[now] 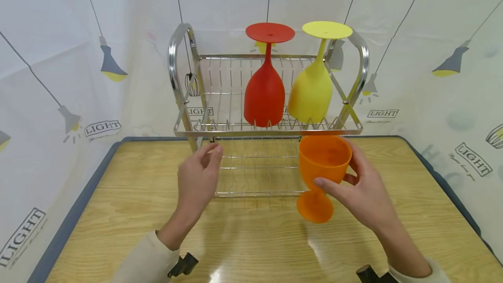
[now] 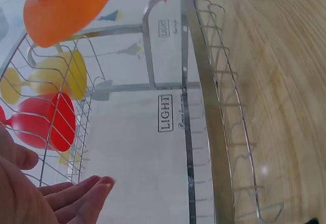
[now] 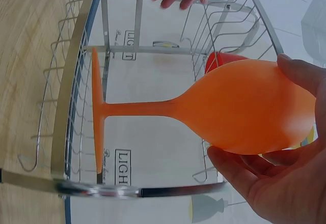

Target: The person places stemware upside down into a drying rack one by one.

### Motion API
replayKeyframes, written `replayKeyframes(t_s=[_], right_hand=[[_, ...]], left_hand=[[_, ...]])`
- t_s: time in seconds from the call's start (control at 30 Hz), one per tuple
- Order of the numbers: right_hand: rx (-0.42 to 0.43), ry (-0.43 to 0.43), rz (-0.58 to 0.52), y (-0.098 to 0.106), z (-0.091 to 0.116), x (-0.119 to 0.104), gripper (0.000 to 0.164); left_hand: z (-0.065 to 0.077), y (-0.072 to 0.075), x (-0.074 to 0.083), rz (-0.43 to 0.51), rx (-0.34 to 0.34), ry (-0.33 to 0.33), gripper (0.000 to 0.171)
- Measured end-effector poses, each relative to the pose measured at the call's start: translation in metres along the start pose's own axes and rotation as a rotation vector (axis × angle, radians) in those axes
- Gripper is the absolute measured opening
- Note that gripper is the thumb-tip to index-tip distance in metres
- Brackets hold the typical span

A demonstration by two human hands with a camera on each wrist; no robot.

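An orange plastic wine glass [image 1: 324, 169] stands upright off the table, gripped around its bowl by my right hand [image 1: 363, 191] in front of the rack's right side. In the right wrist view the orange glass [image 3: 239, 107] shows its whole stem and foot. My left hand [image 1: 198, 178] holds nothing; it hovers by the rack's lower left, fingers loosely bent. On the upper tier of the metal dish rack [image 1: 271, 133], a red wine glass [image 1: 264, 95] and a yellow wine glass [image 1: 312, 91] stand upside down, side by side, feet up.
The rack's lower wire tier [image 1: 255, 182] sits on the wooden table [image 1: 255, 243] behind both hands. Chrome side frames [image 1: 174, 60] rise at each end of the rack. A white printed cloth [image 1: 145, 56] hangs behind and around the table.
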State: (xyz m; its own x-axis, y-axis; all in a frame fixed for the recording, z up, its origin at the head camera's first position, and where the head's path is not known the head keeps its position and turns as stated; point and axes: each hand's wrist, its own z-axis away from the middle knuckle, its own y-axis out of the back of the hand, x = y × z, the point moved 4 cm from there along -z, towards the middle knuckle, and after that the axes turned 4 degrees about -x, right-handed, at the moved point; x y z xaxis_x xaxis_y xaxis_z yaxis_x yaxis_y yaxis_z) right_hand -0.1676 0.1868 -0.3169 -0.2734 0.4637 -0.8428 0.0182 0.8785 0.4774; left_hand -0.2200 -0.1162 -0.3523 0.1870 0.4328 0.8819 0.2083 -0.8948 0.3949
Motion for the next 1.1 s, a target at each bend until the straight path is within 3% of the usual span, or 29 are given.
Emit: replayKeyframes(t_s=[0.17,0.3,0.47,0.7,0.9,1.1], right_hand=[[-0.025,0.040,-0.001,-0.012,-0.002,-0.009,0.078],[-0.044,0.077,0.032,-0.023,-0.003,-0.013,0.082],[-0.060,0.169,0.056,-0.041,-0.004,-0.017,0.091],[-0.084,0.403,0.126,-0.059,-0.009,-0.023,0.093],[-0.134,0.517,0.209,-0.067,-0.012,-0.022,0.093],[-0.195,0.553,0.275,-0.071,-0.013,-0.018,0.093]], left_hand=[[0.001,-0.008,-0.001,0.184,-0.232,0.223,0.055],[0.003,-0.017,0.001,0.348,-0.366,0.366,0.058],[0.008,-0.029,0.001,0.488,-0.532,0.476,0.064],[0.017,-0.047,-0.002,0.641,-0.771,0.604,0.076],[0.019,-0.057,-0.006,0.737,-0.870,0.675,0.080],[0.016,-0.058,-0.005,0.803,-0.870,0.683,0.075]])
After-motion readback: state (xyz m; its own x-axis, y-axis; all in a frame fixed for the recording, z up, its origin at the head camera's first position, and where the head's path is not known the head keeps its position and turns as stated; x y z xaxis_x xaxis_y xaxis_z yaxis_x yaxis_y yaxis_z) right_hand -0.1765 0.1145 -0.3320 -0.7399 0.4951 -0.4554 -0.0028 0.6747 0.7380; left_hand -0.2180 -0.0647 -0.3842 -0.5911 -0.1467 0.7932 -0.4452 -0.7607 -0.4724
